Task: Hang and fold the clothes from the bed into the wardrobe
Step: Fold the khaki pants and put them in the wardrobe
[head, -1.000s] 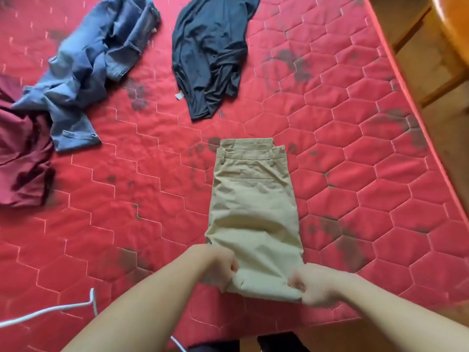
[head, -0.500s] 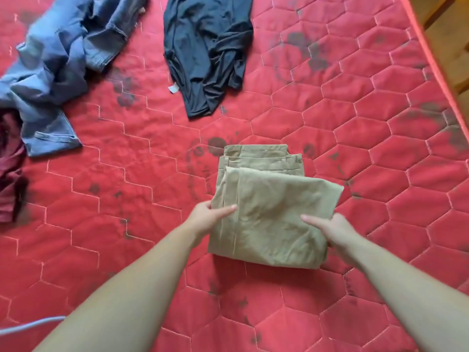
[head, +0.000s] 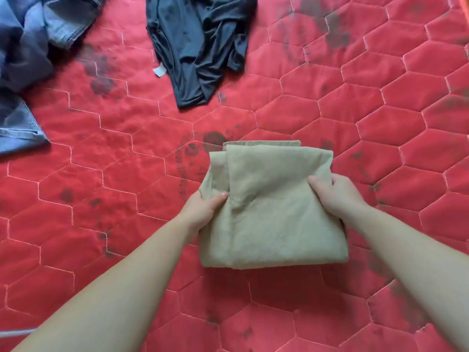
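Folded khaki trousers [head: 274, 212] form a compact bundle in the middle of the red quilted bed [head: 127, 153]. My left hand [head: 203, 209] grips the bundle's left edge, thumb on top and fingers underneath. My right hand [head: 335, 194] grips the right edge the same way. The near part of the bundle looks slightly raised off the mattress. A dark navy garment [head: 200, 44] lies crumpled at the top centre. Blue jeans [head: 28, 54] lie in a heap at the top left.
The mattress carries dark stains between the clothes and around the bundle. A thin white cable [head: 15, 332] shows at the lower left edge. The wardrobe is out of view.
The trousers' lower half was folded up over the waistband, making a shorter bundle. Both hands shifted from the hem to the bundle's sides and now grip it. The view moved closer.
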`<state>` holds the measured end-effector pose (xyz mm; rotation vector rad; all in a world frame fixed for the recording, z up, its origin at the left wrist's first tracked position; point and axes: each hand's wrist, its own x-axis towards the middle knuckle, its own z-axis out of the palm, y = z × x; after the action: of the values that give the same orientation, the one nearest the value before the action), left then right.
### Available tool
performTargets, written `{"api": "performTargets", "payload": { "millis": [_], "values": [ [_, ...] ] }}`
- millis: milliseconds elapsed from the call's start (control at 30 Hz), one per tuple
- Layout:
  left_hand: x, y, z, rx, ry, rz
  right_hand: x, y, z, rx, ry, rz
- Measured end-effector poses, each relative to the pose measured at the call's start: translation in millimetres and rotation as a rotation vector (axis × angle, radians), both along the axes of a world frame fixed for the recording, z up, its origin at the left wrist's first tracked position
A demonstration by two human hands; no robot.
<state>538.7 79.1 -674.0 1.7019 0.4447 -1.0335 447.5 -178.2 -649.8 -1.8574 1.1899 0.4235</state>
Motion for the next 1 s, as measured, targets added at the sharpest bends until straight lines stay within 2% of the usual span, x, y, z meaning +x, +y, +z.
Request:
{"api": "performTargets", "payload": {
  "millis": [33, 100, 200, 267, 300, 400, 467, 567, 633, 667, 733, 833, 900, 1000],
  "values": [
    [-3, 0, -5, 0.032, -0.054, -0.028, -4, 2, -8, -0.07, 0.006, 0.053],
    [-8, 0, -6, 0.089, -0.207, -0.062, -10, 6, -10, -0.136, -0.106, 0.06],
    [-9, -7, 5, 0.076, -0.457, 0.024, -3, 4, 0, -0.249, -0.367, 0.009],
    [-1, -14, 5, 0.074, -0.538, 0.054, 9, 0, 3, -0.332, -0.441, 0.01],
    [3, -17, 3, 0.097, -0.537, 0.044, 13, -3, -2, -0.353, -0.423, 0.034],
    [10, -23, -11, 0.243, -0.456, -0.017, 19, -7, -25, -0.292, -0.179, 0.102],
    [9, -27, -10, 0.344, -0.489, -0.019, 19, -8, -32, -0.262, -0.103, 0.081],
    [3, -29, 6, 0.53, -0.856, -0.122, 17, -9, -22, -0.3, -0.112, 0.044],
    [-8, -45, 20, 0.505, -1.109, -0.283, 16, -3, -9, -0.51, -0.2, 0.11],
    [-12, -57, 22, 0.475, -1.17, -0.395, 16, 7, -2, -0.638, -0.277, 0.201],
    [-19, -77, 18, 0.465, -1.129, -0.645, 14, 28, 0, -0.754, -0.388, 0.493],
    [-16, -78, -13, 0.572, -0.94, -0.909, 6, 39, -25, -0.655, -0.238, 0.823],
    [-14, -71, -34, 0.612, -0.925, -0.934, 3, 29, -48, -0.634, -0.152, 0.86],
    [-14, -72, -47, 0.657, -0.972, -0.926, 3, 22, -68, -0.667, -0.151, 0.853]
  ]
}}
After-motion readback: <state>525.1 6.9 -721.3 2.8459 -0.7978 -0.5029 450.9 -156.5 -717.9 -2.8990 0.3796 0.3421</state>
